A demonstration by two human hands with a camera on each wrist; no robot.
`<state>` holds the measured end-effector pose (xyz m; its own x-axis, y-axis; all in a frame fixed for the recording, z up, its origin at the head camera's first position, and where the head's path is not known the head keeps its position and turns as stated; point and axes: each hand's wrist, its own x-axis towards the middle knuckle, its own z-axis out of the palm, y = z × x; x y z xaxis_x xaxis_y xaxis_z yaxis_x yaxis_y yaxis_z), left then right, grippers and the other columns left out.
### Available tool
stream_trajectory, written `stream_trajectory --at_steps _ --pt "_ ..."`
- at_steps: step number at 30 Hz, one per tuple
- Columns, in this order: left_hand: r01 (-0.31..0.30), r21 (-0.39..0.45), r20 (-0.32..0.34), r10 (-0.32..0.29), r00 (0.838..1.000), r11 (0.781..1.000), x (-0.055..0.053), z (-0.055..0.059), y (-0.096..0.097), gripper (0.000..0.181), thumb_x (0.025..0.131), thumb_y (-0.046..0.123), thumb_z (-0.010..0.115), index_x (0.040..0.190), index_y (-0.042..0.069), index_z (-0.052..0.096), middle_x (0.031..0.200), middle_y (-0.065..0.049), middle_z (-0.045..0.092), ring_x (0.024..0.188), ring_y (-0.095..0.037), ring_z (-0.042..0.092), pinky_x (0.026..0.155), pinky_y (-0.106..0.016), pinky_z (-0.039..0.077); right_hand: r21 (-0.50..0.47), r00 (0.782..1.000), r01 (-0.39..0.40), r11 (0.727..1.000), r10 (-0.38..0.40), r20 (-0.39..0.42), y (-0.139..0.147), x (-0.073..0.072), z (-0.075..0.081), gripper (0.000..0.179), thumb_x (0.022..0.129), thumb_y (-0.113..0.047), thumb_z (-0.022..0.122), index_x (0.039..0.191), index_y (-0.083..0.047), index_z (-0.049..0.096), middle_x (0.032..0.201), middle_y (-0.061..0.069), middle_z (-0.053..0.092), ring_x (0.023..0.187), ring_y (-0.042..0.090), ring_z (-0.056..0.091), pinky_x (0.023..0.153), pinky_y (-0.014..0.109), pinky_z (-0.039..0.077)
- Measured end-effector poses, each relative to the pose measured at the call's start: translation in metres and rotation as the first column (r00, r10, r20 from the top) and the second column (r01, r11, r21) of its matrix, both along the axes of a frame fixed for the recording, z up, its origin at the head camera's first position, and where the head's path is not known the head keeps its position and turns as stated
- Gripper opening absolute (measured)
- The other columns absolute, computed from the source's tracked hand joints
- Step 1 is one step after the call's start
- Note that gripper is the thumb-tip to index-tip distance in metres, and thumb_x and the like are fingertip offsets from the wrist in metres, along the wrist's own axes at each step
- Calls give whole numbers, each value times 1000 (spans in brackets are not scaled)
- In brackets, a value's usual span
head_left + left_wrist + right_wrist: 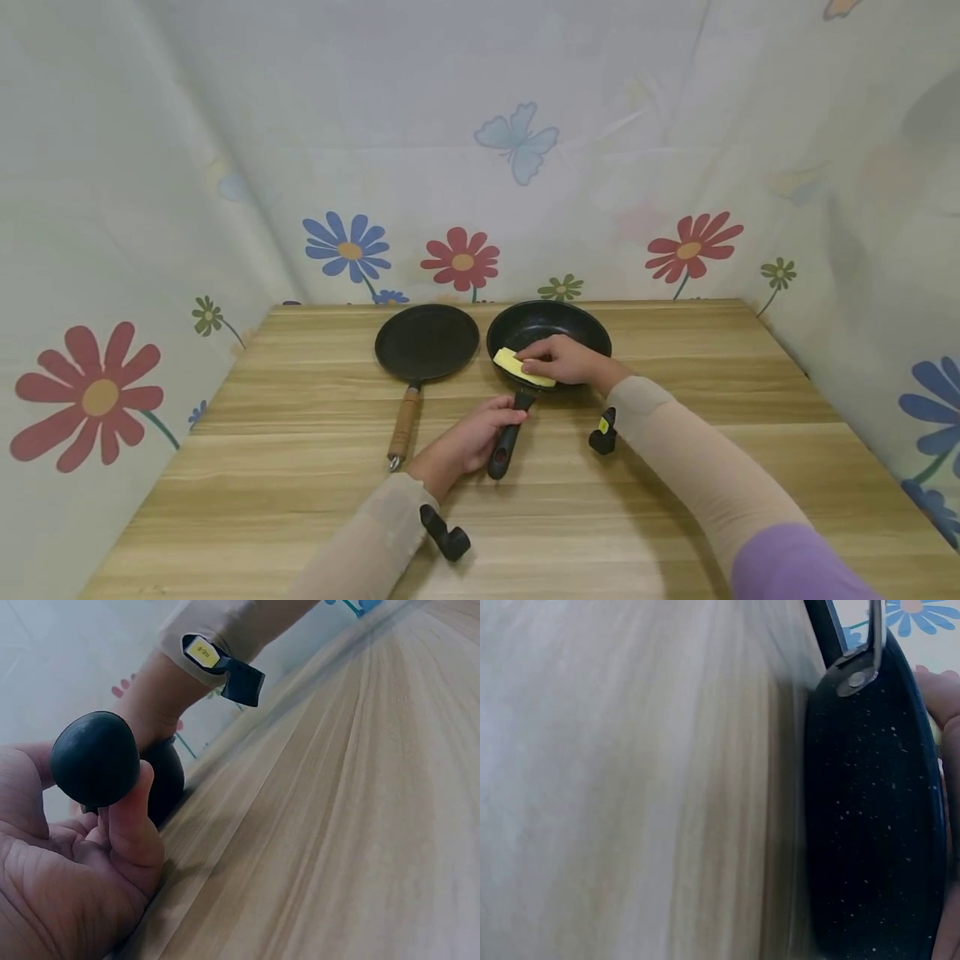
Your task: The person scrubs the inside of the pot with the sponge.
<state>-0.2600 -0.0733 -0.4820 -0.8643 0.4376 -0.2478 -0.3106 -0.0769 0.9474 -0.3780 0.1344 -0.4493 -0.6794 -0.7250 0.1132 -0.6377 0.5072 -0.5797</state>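
Note:
A black frying pan [581,327] stands on the table at the back, its handle [504,450] pointing toward me. My left hand [483,429] grips that handle; in the left wrist view the fingers curl round its rounded end [96,759]. Inside the pan, my right hand [562,360] holds a yellow sponge or folded cloth [517,367] against the near-left inner wall. The right wrist view shows the pan's speckled outer side [874,802] and a riveted metal bracket [859,675], with only part of the right hand [949,735] at the edge.
To the left of the frying pan lies a flat round griddle pan [427,342] with a wooden handle [405,425]. Both pans rest on a wood-grain table [300,433]. A white flower-printed cloth [405,150] hangs behind the table and along its sides.

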Motion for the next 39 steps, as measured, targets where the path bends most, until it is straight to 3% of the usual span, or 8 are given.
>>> stream_trajectory --at_steps 12,21,30,39 --pt "-2 24 21 2 1000 1000 -1 0 -1 21 97 13 57 112 -1 55 102 -2 47 93 -19 43 79 -28 35 46 988 -32 998 38 -150 -10 -5 -7 39 101 -27 64 135 -8 65 138 13 61 131 29 55 111 47 41" --pt "-4 24 38 3 999 1000 -2 2 -2 20 98 14 56 113 1 53 101 -2 46 88 -18 44 73 -27 36 101 958 -32 994 60 -282 -14 -4 -5 42 101 -26 63 140 -9 61 145 15 55 132 35 52 112 51 37" --pt "0 26 29 -1 1000 1000 -3 2 -3 20 99 14 55 113 1 53 103 -3 47 90 -19 44 75 -27 36 84 934 -5 996 35 -356 -18 -9 -6 41 98 -24 68 136 -9 64 143 16 57 130 36 54 110 51 39" --pt "8 34 39 -10 999 999 -3 1 -2 18 99 16 56 112 3 53 104 -3 46 90 -19 44 76 -28 35 80 925 40 996 -7 -379 -20 -8 -7 42 96 -23 71 134 -9 65 142 18 57 129 36 55 109 51 40"
